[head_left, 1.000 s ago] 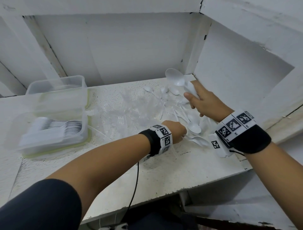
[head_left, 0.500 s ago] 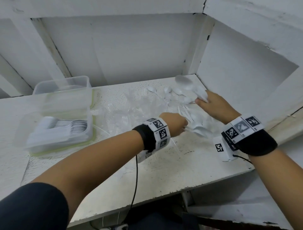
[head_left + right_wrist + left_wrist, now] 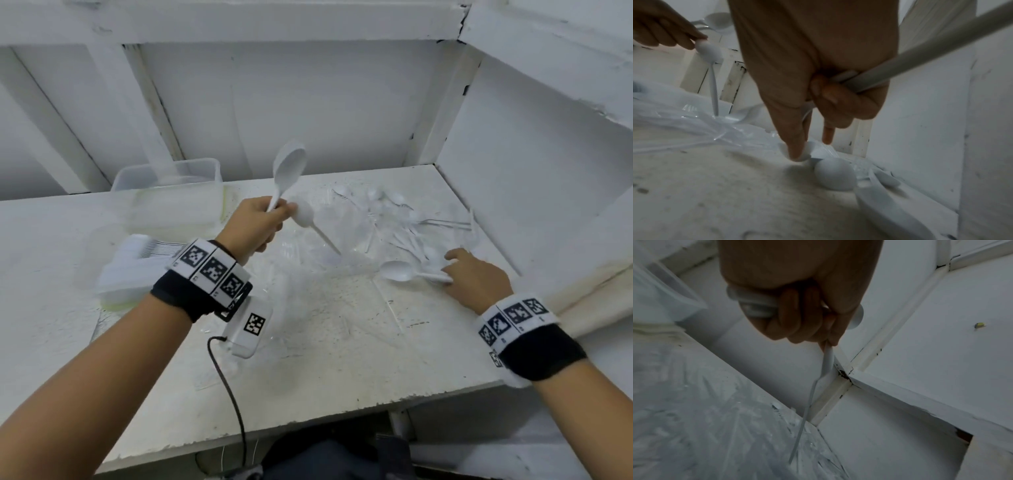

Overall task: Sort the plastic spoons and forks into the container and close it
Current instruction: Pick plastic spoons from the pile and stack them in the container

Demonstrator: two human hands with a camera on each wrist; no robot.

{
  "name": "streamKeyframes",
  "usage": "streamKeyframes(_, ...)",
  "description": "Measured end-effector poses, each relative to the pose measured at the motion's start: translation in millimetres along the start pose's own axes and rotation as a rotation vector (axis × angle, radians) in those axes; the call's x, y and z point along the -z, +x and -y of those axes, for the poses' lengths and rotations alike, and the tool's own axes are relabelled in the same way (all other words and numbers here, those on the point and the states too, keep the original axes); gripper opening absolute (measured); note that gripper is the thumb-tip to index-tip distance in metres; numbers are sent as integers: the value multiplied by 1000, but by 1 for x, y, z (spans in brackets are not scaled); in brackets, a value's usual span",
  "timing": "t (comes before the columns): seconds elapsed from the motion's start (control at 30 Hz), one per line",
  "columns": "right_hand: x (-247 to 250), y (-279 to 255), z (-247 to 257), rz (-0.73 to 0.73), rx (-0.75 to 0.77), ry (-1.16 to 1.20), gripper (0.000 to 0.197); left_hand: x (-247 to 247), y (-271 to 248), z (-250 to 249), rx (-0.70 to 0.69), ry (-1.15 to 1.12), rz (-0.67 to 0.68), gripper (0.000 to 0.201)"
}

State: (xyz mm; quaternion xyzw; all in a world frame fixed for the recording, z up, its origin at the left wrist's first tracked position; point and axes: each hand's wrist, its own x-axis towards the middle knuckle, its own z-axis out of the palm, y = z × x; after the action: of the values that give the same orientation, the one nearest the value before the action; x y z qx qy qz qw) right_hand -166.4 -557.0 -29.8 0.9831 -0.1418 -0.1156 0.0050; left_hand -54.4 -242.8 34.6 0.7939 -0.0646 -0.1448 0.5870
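Observation:
My left hand [image 3: 279, 212] is raised above the white shelf [image 3: 325, 342] and grips two white plastic spoons [image 3: 289, 164]: one stands bowl up, the other [image 3: 305, 214] points its handle down and right. In the left wrist view the fingers [image 3: 797, 318] curl round them. My right hand [image 3: 452, 270] rests on the shelf with a white spoon [image 3: 397, 270] in it; two fingers curl round its handle [image 3: 900, 65] while the forefinger [image 3: 795, 146] presses on another spoon. A loose pile of spoons and forks [image 3: 411, 222] lies beyond it. The clear container [image 3: 120, 274] at left holds stacked cutlery.
A clear plastic box part [image 3: 164, 178] stands behind the container. Crumpled clear wrapping [image 3: 298, 260] covers the shelf's middle. White walls close the back and right [image 3: 531, 188]. A black cable [image 3: 233, 394] hangs from my left wrist over the front edge.
My left hand has lifted off the pile with spoons in its grip and swung left. My right hand has come down from the raised spoons to the shelf near the pile.

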Motion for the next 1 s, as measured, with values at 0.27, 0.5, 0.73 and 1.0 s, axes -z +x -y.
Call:
streamKeyframes(0.27,32,-9,35,-206,145,286,26,15,-12,17,69,-123,-39,15)
streamKeyframes(0.5,58,-16,73,-296,166,517,39,21,-23,19,56,-184,-40,20)
streamKeyframes(0.73,100,-26,129,-441,228,985,41,29,-40,10,-95,-127,135,29)
streamKeyframes(1.0,92,-30,197,-187,344,1091,35,28,-50,11,-123,-157,174,22)
